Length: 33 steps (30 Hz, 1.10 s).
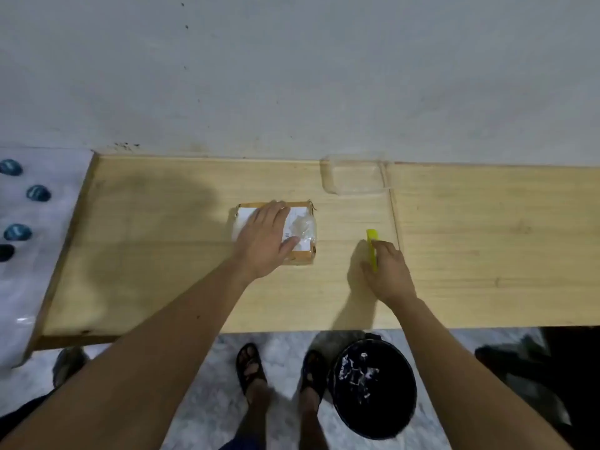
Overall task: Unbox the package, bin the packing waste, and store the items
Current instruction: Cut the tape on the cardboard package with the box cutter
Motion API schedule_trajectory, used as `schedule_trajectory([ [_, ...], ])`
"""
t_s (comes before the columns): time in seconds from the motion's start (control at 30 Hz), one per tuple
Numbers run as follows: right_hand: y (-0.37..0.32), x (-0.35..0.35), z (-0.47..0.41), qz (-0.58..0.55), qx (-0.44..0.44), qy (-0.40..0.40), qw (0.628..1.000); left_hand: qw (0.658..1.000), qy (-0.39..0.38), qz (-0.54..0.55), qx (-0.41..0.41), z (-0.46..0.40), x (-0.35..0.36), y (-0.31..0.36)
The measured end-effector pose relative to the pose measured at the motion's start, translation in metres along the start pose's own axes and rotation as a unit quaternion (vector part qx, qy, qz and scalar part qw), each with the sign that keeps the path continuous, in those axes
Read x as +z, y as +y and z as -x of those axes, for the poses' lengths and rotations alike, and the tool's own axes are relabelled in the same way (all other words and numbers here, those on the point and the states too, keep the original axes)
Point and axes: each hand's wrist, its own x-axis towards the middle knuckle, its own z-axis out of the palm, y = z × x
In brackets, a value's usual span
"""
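Observation:
A small brown cardboard package (303, 222) with a white label and clear tape lies in the middle of the wooden table (162, 254). My left hand (264, 241) rests flat on top of it, fingers spread, covering its left half. To the right, my right hand (388, 274) closes around a yellow cutter (372, 245) whose tip points away from me, low over the table. A clear plastic container (354, 177) stands open at the back of the table by the wall. A black bin (373, 388) with white scraps inside sits on the floor below the table's front edge.
A grey wall runs behind the table. Left of the table, several dark blue round objects (38, 193) lie on a white surface. My sandalled feet (250, 365) stand on the marble floor beside the bin. A dark object sits at the lower right.

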Motion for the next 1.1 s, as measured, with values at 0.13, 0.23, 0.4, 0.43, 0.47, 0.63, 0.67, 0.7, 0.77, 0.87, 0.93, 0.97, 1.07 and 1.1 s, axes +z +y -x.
schedule_trajectory([
  [0.13, 0.005, 0.012, 0.002, -0.002, 0.03, 0.01, 0.999, 0.999, 0.041, 0.011, 0.011, 0.0, 0.005, -0.007],
  [0.23, 0.007, 0.021, 0.003, -0.011, 0.048, 0.019, 0.999, 0.998, 0.058, 0.01, 0.029, -0.002, 0.008, -0.009],
  [0.4, 0.004, 0.027, 0.005, -0.11, 0.108, 0.021, 0.988, 0.997, 0.067, 0.008, 0.037, -0.003, 0.007, -0.009],
  [0.43, 0.004, 0.029, 0.004, -0.114, 0.111, 0.02, 0.987, 0.997, 0.067, 0.008, 0.037, -0.003, 0.007, -0.009],
  [0.47, 0.003, 0.031, 0.004, -0.12, 0.111, 0.018, 0.986, 0.997, 0.07, 0.007, 0.039, -0.002, 0.007, -0.009],
  [0.63, -0.013, 0.035, 0.0, -0.166, 0.084, -0.006, 0.983, 0.997, 0.067, 0.004, 0.044, -0.003, 0.008, -0.011],
  [0.67, -0.02, 0.033, -0.001, -0.189, 0.084, -0.01, 0.978, 0.997, 0.065, 0.002, 0.045, -0.003, 0.008, -0.013],
  [0.7, -0.028, 0.031, -0.001, -0.225, 0.089, -0.016, 0.97, 0.997, 0.063, -0.002, 0.046, -0.004, 0.009, -0.014],
  [0.77, -0.047, 0.024, -0.002, -0.339, 0.11, -0.027, 0.934, 0.997, 0.058, -0.009, 0.046, -0.005, 0.01, -0.016],
  [0.87, -0.073, 0.007, 0.0, -0.495, 0.124, -0.055, 0.858, 0.998, 0.052, -0.017, 0.04, -0.007, 0.013, -0.017],
  [0.93, -0.083, -0.002, 0.004, -0.542, 0.108, -0.08, 0.829, 0.998, 0.044, -0.024, 0.04, -0.008, 0.016, -0.017],
  [0.97, -0.086, -0.005, 0.005, -0.552, 0.091, -0.093, 0.824, 0.998, 0.038, -0.027, 0.039, -0.008, 0.017, -0.018],
  [1.07, -0.092, -0.009, 0.005, -0.541, 0.056, -0.112, 0.831, 0.999, 0.022, -0.032, 0.032, -0.009, 0.018, -0.019],
  [1.1, -0.095, -0.01, 0.006, -0.533, 0.05, -0.112, 0.838, 0.999, 0.02, -0.034, 0.033, -0.009, 0.019, -0.019],
])
